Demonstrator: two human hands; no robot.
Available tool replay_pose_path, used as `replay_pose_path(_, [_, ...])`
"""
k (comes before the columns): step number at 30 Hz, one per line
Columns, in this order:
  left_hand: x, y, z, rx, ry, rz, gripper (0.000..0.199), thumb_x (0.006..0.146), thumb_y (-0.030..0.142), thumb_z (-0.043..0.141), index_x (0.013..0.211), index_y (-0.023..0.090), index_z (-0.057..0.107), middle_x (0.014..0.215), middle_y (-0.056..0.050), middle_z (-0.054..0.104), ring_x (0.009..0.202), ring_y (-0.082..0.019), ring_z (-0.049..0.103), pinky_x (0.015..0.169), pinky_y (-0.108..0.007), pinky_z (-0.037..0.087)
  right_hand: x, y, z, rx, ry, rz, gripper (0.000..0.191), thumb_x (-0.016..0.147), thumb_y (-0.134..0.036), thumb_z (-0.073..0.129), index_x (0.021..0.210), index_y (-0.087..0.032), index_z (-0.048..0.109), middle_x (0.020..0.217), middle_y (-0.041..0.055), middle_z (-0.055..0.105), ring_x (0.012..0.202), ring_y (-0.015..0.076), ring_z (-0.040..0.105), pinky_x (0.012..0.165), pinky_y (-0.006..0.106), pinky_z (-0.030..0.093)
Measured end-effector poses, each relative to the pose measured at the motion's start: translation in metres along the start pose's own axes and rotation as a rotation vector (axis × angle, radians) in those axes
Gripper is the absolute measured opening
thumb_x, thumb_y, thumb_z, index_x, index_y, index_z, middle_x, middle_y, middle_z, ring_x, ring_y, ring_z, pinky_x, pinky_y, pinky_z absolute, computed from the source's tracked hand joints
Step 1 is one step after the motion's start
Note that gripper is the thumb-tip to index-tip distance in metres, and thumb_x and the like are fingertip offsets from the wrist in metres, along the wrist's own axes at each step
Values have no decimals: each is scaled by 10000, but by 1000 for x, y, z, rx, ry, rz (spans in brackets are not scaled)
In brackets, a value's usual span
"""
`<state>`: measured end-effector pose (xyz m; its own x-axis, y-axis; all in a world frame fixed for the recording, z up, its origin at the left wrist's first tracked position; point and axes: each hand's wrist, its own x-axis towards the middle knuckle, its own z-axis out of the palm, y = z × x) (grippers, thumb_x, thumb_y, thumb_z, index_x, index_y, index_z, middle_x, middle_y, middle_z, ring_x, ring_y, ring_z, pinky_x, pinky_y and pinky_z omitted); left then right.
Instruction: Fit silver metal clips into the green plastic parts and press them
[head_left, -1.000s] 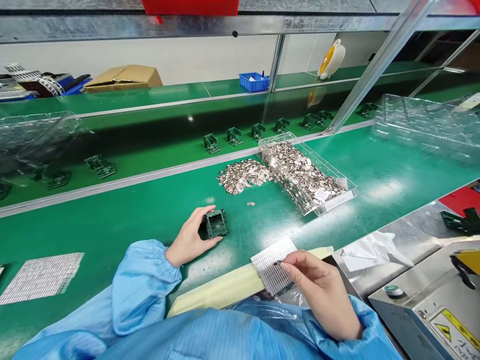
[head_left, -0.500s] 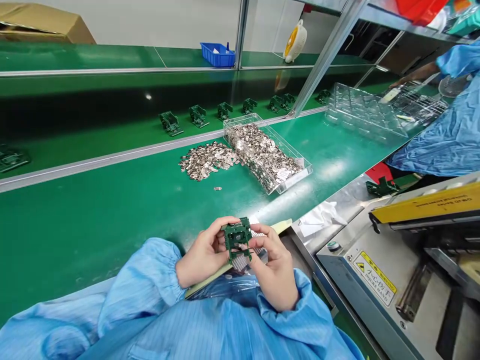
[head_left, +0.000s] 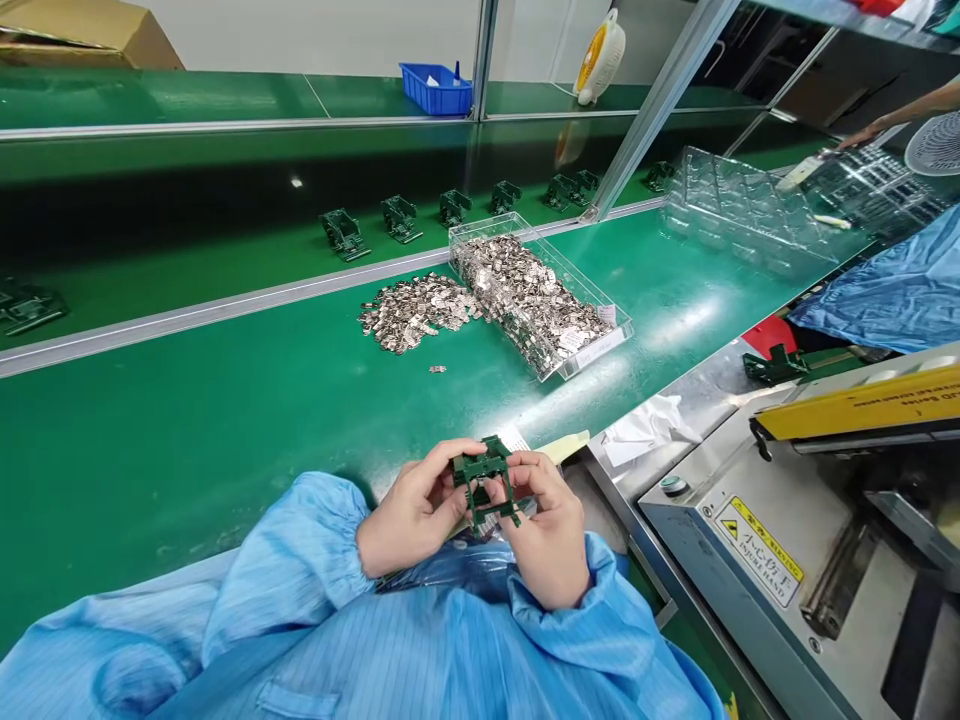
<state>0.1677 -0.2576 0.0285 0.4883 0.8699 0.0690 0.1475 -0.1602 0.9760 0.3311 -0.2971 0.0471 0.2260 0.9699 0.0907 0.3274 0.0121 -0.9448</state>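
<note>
Between my two hands, just past the near edge of the bench, is a green plastic frame part (head_left: 487,470) with an open middle. My left hand (head_left: 412,515) grips its left side between thumb and fingers. My right hand (head_left: 549,530) holds the right side, with fingertips reaching into the opening; whether they also pinch a small piece is hidden. Ahead on the bench lies a heap of small metal pieces (head_left: 416,312), with one single metal piece (head_left: 438,369) nearer to me. A clear plastic box (head_left: 592,352) full of the same pieces stands beside the heap.
Several similar green parts (head_left: 400,218) stand in a row on the strip behind the metal rail. At right is a machine (head_left: 720,560) with a hand-injury warning label, and crumpled white paper (head_left: 649,430) beside it. A co-worker's arm (head_left: 900,115) reaches over clear trays (head_left: 750,215).
The green part has tilted and shifted slightly right in my hands, and its opening faces me more. My view has moved a little. The co-worker's arm at far right has shifted.
</note>
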Motion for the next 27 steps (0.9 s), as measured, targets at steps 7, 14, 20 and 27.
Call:
replay_pose_path(7, [-4,2,7,-112,74,-59,302,922,303,532,1212,221,511,805,-16,600,628,-124,553,555,-214,457,-4,0,6,229,8,143,144,802,-334,678,755,-197,678,882,76,658,828,206,629,657,286,536])
replay_pose_path(14, [-7,7,11,-114,136,-62,308,895,343,585,1171,215,539,854,-34,631,673,-135,576,563,-215,487,-5,-5,13,402,59,228,189,702,-336,770,684,-204,637,721,35,647,651,166,611,558,263,538])
replay_pose_path(20, [-11,12,12,-59,137,-28,277,889,286,581,1155,219,538,846,-25,631,688,-134,582,590,-216,499,-14,-5,14,499,78,364,317,624,-409,822,662,-210,578,695,31,658,547,145,570,463,248,502])
replay_pose_path(27, [-17,9,21,-35,30,-39,326,879,282,585,1194,217,534,856,-31,627,651,-128,586,561,-214,504,-29,1,7,501,137,304,290,684,-417,778,692,-221,564,649,3,615,577,150,563,521,257,502])
